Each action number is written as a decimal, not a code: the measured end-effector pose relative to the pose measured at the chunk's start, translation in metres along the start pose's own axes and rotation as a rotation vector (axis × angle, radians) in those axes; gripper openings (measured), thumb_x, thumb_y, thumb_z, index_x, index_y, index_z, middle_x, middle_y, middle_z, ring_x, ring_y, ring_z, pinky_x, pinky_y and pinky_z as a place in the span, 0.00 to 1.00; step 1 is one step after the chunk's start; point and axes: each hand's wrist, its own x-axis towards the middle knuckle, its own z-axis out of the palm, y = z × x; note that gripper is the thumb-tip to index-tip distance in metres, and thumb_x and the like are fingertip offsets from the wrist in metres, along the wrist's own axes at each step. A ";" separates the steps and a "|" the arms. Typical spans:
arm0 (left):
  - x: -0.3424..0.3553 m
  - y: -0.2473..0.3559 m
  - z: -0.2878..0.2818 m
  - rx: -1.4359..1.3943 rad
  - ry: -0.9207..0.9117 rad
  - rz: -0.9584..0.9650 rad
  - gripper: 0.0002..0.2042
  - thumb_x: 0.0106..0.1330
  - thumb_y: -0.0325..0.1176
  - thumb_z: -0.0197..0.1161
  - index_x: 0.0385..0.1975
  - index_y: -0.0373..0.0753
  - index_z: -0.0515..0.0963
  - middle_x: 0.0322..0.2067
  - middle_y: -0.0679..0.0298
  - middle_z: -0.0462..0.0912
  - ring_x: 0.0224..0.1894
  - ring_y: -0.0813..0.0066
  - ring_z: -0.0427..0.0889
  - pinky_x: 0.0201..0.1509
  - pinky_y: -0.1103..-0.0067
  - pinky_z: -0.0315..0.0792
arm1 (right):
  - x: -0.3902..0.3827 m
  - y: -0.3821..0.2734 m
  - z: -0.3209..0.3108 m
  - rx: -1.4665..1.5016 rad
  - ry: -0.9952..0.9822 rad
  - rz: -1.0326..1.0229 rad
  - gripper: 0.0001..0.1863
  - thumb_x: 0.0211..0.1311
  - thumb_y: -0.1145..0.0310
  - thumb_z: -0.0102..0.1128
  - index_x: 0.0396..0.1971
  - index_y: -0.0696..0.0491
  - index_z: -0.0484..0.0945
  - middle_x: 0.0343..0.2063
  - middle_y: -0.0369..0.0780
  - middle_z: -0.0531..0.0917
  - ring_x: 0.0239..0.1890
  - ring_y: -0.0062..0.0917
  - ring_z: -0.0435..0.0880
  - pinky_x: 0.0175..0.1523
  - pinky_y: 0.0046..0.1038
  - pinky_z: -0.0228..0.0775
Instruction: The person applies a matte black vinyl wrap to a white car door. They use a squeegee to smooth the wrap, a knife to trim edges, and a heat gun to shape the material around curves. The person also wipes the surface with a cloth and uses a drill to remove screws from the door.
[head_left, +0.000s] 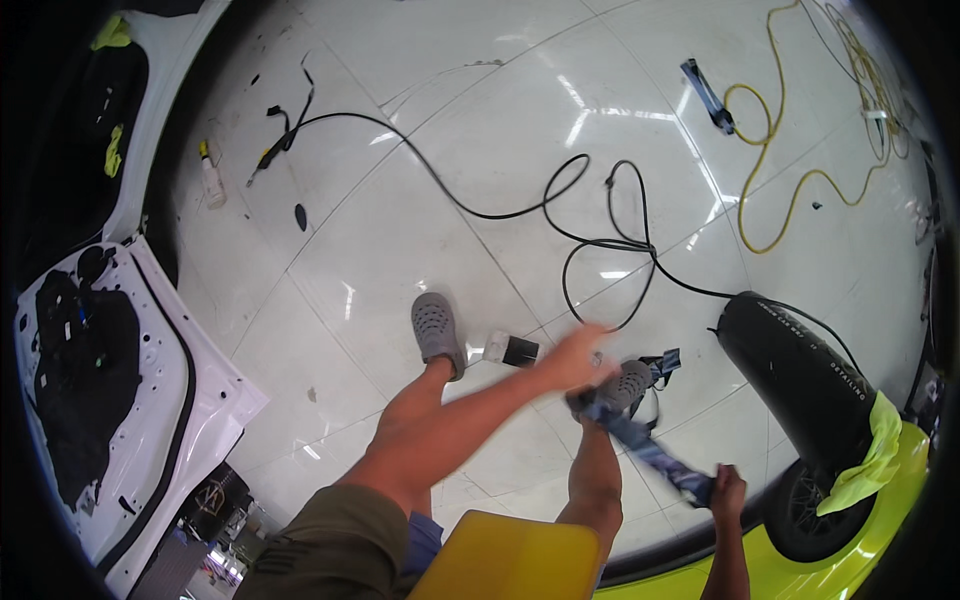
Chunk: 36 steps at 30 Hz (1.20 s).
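Observation:
My right hand [730,487], fingers wrapped round it, grips one end of a long dark blue, patterned strap-like piece [655,452], which slants across my right shin. Its far end lies by my right shoe [628,388], below my left hand [585,360]. That hand is smeared by motion; its fingers are not clear, and whether it touches the piece cannot be made out. Beside the shoe, dark straps [660,368] rest on the floor. A small white and black box-like thing [512,349] lies between my feet. My left shoe [434,330] is a grey clog.
A black cable [480,213] loops across the tiled floor to a black cylindrical bag [780,350]. A yellow cord [768,150] lies far right. At left is an open white car door [205,400]; at lower right, a lime-yellow car [850,560]. Below me is a yellow flat-topped object [510,555].

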 end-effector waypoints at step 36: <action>-0.194 -0.002 0.040 0.655 0.224 -0.184 0.13 0.57 0.31 0.56 0.41 0.37 0.76 0.48 0.54 0.76 0.52 0.53 0.74 0.51 0.60 0.69 | 0.015 -0.095 -0.118 -0.463 -0.148 -0.597 0.17 0.63 0.62 0.50 0.49 0.52 0.75 0.37 0.52 0.82 0.42 0.50 0.80 0.50 0.44 0.72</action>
